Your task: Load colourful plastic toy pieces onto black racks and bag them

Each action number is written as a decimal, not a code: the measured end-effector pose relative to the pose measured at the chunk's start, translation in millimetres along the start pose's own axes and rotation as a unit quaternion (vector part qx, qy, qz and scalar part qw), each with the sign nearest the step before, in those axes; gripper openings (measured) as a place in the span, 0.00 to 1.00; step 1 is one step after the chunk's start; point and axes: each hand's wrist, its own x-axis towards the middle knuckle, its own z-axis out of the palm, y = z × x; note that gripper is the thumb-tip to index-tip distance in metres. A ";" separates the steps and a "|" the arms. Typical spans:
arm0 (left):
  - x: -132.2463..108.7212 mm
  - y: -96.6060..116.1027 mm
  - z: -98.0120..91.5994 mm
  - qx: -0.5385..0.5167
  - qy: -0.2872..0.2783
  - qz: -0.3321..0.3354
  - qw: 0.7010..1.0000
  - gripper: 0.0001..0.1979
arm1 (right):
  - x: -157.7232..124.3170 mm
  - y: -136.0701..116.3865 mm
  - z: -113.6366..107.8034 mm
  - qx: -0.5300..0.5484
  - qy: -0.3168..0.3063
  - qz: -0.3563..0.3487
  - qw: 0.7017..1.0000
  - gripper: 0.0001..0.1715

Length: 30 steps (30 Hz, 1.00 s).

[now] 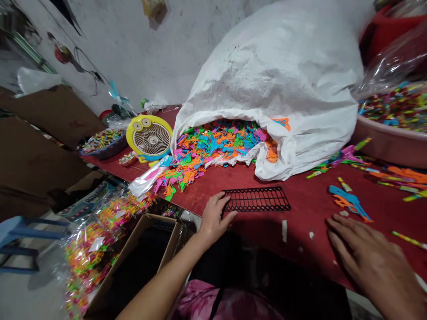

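A black plastic rack (256, 199) with a row of small loops along each long side lies on the red tabletop. My left hand (213, 218) grips its left end between thumb and fingers. My right hand (370, 253) rests flat on the table at the right, fingers stretched out and holding nothing. Just beyond those fingertips lies a blue toy gun (350, 200) with an orange piece against it. Small multicoloured plastic toy guns (213, 142) spill from the mouth of a big white sack (276, 75) behind the rack.
A yellow fan (151, 138) and a bowl of small parts (103, 141) stand at the left. At the right is a pink basin (383, 138) of colourful pieces, with loose sticks before it. An open carton (160, 222) and filled plastic bags (90, 244) are below the table's left edge.
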 end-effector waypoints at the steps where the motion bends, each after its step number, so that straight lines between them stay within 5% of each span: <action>1: -1.2 1.1 3.9 0.019 -0.017 0.010 1.000 0.22 | 0.2 -3.5 -3.4 0.007 0.003 0.007 1.000 0.26; 7: 2.7 2.3 34.5 0.026 -0.030 0.094 0.995 0.17 | -10.0 -60.4 1.3 0.077 -0.050 -0.127 0.988 0.21; 10: 7.1 5.0 46.4 0.012 -0.017 0.135 0.991 0.17 | -16.5 -64.1 -4.3 0.040 -0.094 -0.117 0.988 0.22; 17: 18.6 16.2 62.2 0.018 -0.033 0.145 0.989 0.17 | -32.7 -15.3 -52.9 -0.036 -0.089 -0.018 0.995 0.21; 23: 32.2 29.0 69.3 0.019 -0.120 0.149 0.981 0.23 | -25.3 34.9 -89.8 -0.068 -0.026 0.053 0.996 0.19; 30: 40.9 48.4 60.9 -0.010 -0.158 0.147 0.976 0.24 | 1.8 82.5 -90.4 -0.117 -0.176 0.056 0.976 0.21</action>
